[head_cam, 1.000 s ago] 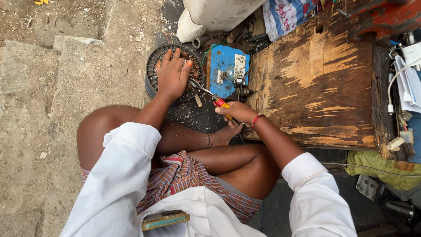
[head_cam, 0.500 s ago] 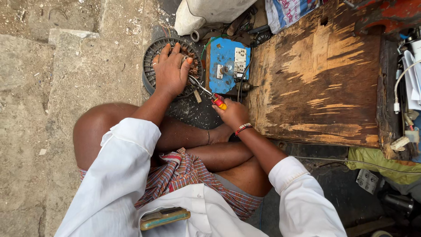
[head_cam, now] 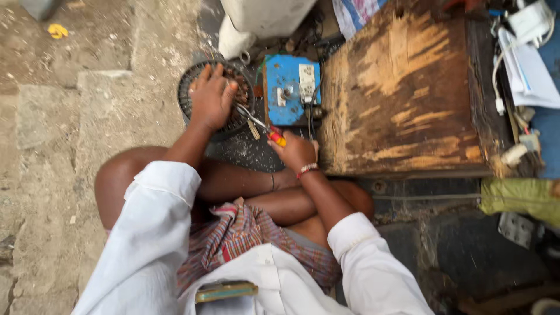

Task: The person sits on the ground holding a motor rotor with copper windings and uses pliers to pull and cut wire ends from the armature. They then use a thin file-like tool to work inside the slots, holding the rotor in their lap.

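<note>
A round dark motor stator with copper windings (head_cam: 189, 87) lies on the ground in front of my crossed legs. My left hand (head_cam: 211, 98) rests flat on top of it, fingers spread. My right hand (head_cam: 296, 151) is closed around the red and yellow handle of pliers (head_cam: 263, 126), whose metal jaws reach left to the stator's edge beside my left hand. A red bracelet sits on my right wrist.
A blue box with a white socket (head_cam: 290, 89) stands just right of the stator. A worn wooden board (head_cam: 402, 99) lies to the right, with cables, papers and small parts (head_cam: 525, 64) beyond it. A white sack (head_cam: 262, 17) sits at the top, concrete slabs (head_cam: 70, 134) to the left.
Both hands stay on the stator and pliers with barely any motion. The view has drifted a little, so everything sits slightly higher in the frame.
</note>
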A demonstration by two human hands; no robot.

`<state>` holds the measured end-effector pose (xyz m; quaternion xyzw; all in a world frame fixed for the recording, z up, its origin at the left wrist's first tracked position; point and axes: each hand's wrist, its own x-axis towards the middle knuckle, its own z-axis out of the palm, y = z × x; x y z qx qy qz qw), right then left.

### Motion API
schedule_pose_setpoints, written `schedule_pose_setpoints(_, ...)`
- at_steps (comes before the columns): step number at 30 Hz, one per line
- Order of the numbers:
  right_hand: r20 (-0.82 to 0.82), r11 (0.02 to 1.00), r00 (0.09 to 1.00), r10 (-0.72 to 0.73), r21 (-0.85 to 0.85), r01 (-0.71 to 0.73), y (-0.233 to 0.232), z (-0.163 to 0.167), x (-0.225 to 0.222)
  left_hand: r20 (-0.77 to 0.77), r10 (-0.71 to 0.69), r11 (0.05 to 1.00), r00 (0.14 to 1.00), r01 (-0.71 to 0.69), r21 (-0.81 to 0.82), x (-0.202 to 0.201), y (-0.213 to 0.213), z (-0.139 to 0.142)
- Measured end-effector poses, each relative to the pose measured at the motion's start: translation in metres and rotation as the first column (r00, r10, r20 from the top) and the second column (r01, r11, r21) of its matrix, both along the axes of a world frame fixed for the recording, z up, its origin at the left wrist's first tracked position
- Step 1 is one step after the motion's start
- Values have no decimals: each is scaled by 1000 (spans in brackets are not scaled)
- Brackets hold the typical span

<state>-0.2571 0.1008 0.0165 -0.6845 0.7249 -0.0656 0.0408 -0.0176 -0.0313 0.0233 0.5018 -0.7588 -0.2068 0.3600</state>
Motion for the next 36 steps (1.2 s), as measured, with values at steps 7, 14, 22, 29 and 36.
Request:
schedule_pose_setpoints(7,62,984,997,50,170,-60,-6,36,-7,-3,-58,998,998,58,31,22,-6,-1)
schedule_pose_setpoints(14,12,983,997,73,169,-74,-20,57,3,88,64,998,994,-64,-2,8,-5,-2)
schedule_pose_setpoints(22,-185,954,968,168,278,-113,-47,97,4,116,-66,996,991,59,64,18,-7,-13)
schedule_pose_setpoints(29,-303,858,924,235,511,-52,-81,136,14,205,-167,956,964,108,273,24,-11,-1)
schedule_pose_setpoints(36,-391,800,863,320,600,-25,-96,164,37,218,-84,983,972,45,176,18,-1,-2)
